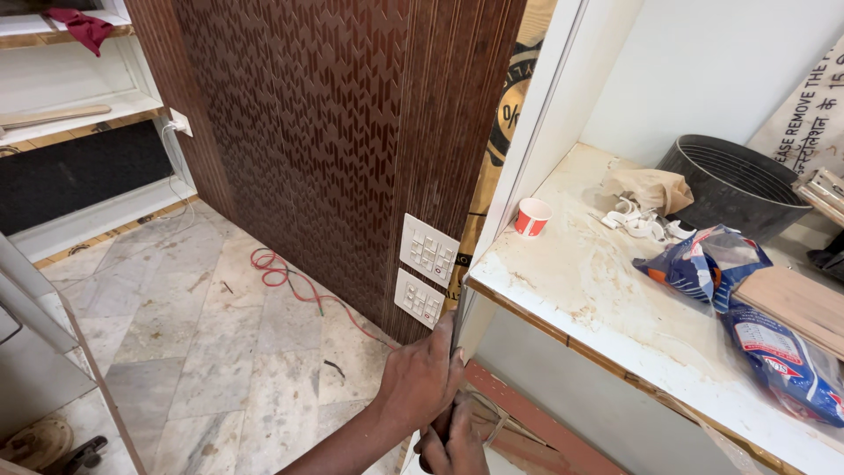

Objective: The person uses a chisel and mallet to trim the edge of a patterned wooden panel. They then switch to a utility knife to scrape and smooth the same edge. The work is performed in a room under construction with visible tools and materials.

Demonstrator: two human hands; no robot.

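Note:
My left hand (422,378) reaches up from the bottom edge and grips the right edge of a tall brown patterned panel (334,149), with its forefinger stretched up along that edge. It sits just below two white switch plates (428,250) (418,297) set into the panel. My right hand (453,447) is curled right under the left one, its fingers closed round a slim dark object whose kind I cannot tell. Both hands are pressed together at the gap between the panel and a white cabinet side (519,189).
To the right, a dusty white shelf (580,281) carries a red paper cup (532,216), white pipe clips (642,222), a crumpled brown bag (649,186), a black tub (734,185), blue packets (708,264) and wooden strips (796,303). A red cable (290,277) lies on the marble floor (220,352).

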